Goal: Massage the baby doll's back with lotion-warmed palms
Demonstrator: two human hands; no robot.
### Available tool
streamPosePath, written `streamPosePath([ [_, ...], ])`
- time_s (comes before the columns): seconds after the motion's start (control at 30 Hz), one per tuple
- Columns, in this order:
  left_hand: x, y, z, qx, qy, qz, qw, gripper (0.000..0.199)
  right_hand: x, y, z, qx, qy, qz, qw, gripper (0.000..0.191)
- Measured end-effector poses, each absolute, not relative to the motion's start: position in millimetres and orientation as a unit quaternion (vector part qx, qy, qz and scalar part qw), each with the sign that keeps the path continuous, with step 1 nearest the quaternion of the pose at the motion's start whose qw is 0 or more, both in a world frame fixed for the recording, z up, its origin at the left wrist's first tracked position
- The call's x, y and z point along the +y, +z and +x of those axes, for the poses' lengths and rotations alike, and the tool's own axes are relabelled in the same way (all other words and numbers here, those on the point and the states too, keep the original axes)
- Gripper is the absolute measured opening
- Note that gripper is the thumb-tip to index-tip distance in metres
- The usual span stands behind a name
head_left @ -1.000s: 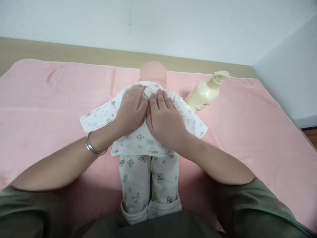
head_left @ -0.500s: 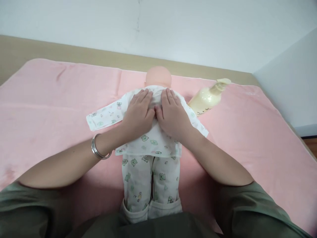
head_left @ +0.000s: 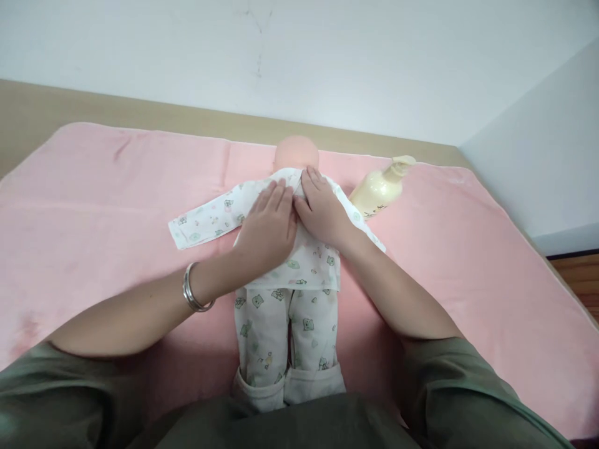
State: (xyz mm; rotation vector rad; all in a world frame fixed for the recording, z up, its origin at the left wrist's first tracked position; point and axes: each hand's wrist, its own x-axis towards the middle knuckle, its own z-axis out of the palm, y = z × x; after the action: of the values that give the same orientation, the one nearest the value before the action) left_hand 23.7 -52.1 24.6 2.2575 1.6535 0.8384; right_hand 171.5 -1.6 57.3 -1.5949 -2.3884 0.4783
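A baby doll (head_left: 296,153) lies with its round, bare head towards the wall and its legs towards me. It wears a white printed top (head_left: 309,262) and matching trousers (head_left: 264,324) with turned-up cuffs. My left hand (head_left: 271,221) rests flat on the middle of the top, fingers stretched out and pointing at the head. Higher up, near the neckline, my right hand (head_left: 322,209) lies flat on the cloth with its thumb apart. Both hands are open and hold nothing. The doll's face is out of sight, and my hands cover part of the top.
A pink blanket (head_left: 449,262) spreads under the doll over a wooden surface (head_left: 140,112). Close to the doll's right-hand sleeve, a cream pump bottle (head_left: 378,187) leans at a tilt. A white wall (head_left: 327,62) rises behind, and another stands to the right.
My left hand has slid down the back of the top, while my right hand stays near the neckline. The whole view has shifted slightly.
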Motion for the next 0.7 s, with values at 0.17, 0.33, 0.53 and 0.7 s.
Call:
streamPosePath([
  [0.17,-45.2,29.3,17.6,0.567,0.283,0.756,0.166,0.064,-21.2,54.3,164.6,-0.811,0.101,-0.566,0.107,0.067],
  [0.33,-14.3,20.9,5.9,0.611,0.298,0.708,0.193,0.068,-58.6,51.6,159.2,-0.844,0.001,-0.527,0.101,0.063],
  [0.53,-10.2,7.4,2.9,0.587,0.337,0.719,0.157,0.066,-37.3,54.3,168.4,-0.850,0.074,-0.511,0.106,0.061],
  [0.7,-18.4,6.9,5.3,0.578,0.342,0.729,0.133,0.065,-7.7,49.4,176.1,-0.829,0.141,-0.524,0.136,0.073],
])
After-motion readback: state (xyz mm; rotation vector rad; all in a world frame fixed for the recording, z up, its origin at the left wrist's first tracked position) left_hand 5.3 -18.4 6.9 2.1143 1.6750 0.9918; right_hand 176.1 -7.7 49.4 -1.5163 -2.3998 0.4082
